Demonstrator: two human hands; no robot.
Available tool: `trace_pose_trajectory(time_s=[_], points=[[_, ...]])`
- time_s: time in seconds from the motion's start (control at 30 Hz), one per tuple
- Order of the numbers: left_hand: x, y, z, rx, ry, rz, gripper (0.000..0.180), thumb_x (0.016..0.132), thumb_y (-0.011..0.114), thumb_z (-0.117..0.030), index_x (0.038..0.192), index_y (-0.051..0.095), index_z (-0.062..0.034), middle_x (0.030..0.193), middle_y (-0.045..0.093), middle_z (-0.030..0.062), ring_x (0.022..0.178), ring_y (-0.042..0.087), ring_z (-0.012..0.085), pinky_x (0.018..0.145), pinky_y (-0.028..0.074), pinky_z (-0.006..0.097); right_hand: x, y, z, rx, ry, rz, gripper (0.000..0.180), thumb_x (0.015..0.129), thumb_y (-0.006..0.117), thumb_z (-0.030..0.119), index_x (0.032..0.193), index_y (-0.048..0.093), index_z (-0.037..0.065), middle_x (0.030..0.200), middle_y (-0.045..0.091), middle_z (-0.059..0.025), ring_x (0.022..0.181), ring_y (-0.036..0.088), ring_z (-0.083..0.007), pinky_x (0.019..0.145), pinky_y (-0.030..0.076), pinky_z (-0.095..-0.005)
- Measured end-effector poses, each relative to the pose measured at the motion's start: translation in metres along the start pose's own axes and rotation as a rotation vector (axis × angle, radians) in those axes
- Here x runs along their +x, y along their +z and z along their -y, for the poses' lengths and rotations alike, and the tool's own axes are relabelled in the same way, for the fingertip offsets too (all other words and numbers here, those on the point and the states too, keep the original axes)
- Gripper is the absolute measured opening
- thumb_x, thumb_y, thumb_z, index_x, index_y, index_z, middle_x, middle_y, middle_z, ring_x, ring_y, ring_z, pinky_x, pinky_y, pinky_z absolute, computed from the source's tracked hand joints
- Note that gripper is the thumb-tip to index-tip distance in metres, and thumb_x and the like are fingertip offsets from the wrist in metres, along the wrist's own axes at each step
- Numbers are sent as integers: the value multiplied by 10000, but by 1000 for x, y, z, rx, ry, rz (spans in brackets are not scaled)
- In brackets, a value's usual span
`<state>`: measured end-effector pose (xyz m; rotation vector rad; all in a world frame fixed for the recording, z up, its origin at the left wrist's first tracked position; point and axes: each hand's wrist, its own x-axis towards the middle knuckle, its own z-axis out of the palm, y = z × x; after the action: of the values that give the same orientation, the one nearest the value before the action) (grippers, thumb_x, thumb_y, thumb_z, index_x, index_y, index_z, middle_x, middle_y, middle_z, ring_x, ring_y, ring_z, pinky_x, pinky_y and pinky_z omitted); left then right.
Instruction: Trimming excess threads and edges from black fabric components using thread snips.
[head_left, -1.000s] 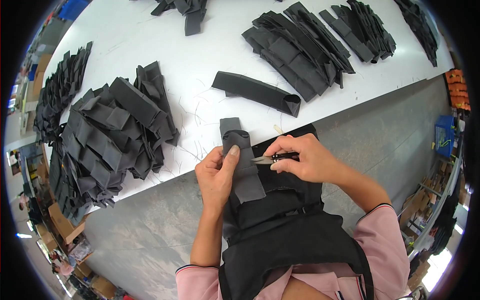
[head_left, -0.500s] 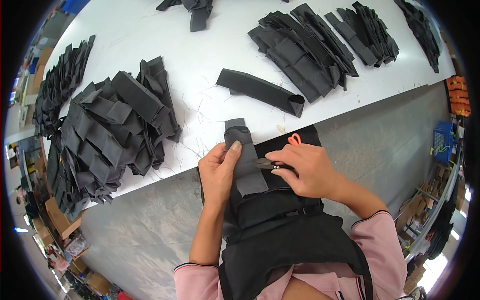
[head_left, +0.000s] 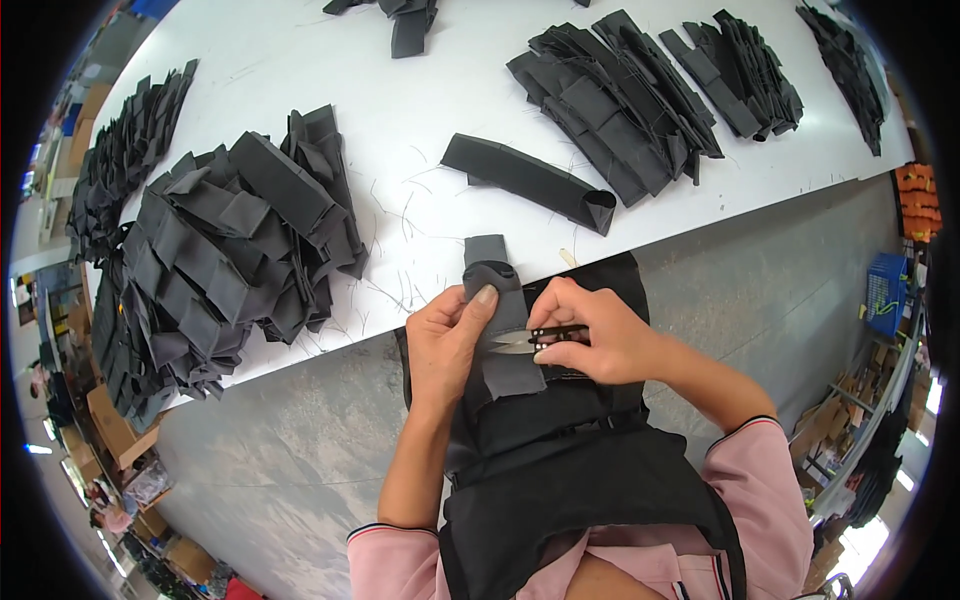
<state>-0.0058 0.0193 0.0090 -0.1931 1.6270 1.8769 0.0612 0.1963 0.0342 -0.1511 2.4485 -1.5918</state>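
My left hand (head_left: pixel 447 340) grips a dark grey fabric strip (head_left: pixel 512 377), its thumb pressed on top near the folded upper part. The strip's far end rests over the table edge, and its near end hangs above my black apron (head_left: pixel 590 490). In my right hand (head_left: pixel 610 335) is a pair of thread snips (head_left: pixel 560 338) with black handles. Their pointed metal blades lie across the strip's middle, a little apart at the tips. Whether thread lies between the blades is too small to tell.
On the white table (head_left: pixel 400 120) lie a big heap of black fabric strips (head_left: pixel 215 250), a smaller stack (head_left: pixel 130 160) behind it, and more stacks (head_left: pixel 610 110) at the far right. A single folded black piece (head_left: pixel 530 183) lies nearer. A blue basket (head_left: pixel 886 290) stands at right.
The snips' blades have come further over the strip, with my right hand shifting slightly. My left hand and the strip sit slightly further right. An orange loop above my right hand is now out of sight.
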Motion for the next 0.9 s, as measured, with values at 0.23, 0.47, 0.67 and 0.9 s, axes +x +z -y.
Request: trace_pose_trajectory(time_s=[0.23,0.47,0.67,0.9], points=[[1,0,4,4,48,-20,213,864,645,-168,948,654,28,761,606,-42,667,462,4,588,348,150,-11,0,1,-351,-147,-179,252,711,713,97,893,545,51,755,591,-64,612,584,-191,540,439,-273],[0,3,0,68,60,-40,196,858,650,-160,937,662,19,748,599,-45,663,452,1,578,344,153,-8,-9,7,-703,-420,-114,241,692,707,91,883,562,69,740,591,-33,581,565,-173,506,412,-291],[-2,-1,-3,23,4,-6,173,859,644,-139,924,661,20,760,622,-25,668,484,6,596,371,149,-1,-7,1,-374,-312,-85,258,702,687,72,883,503,63,715,545,-25,576,542,-196,529,423,-284],[0,2,-1,-50,-42,34,170,862,639,-126,927,657,30,777,645,2,684,523,14,611,396,150,-5,-6,-18,921,186,97,241,787,652,58,945,472,26,817,602,-60,619,573,-123,560,442,-256]])
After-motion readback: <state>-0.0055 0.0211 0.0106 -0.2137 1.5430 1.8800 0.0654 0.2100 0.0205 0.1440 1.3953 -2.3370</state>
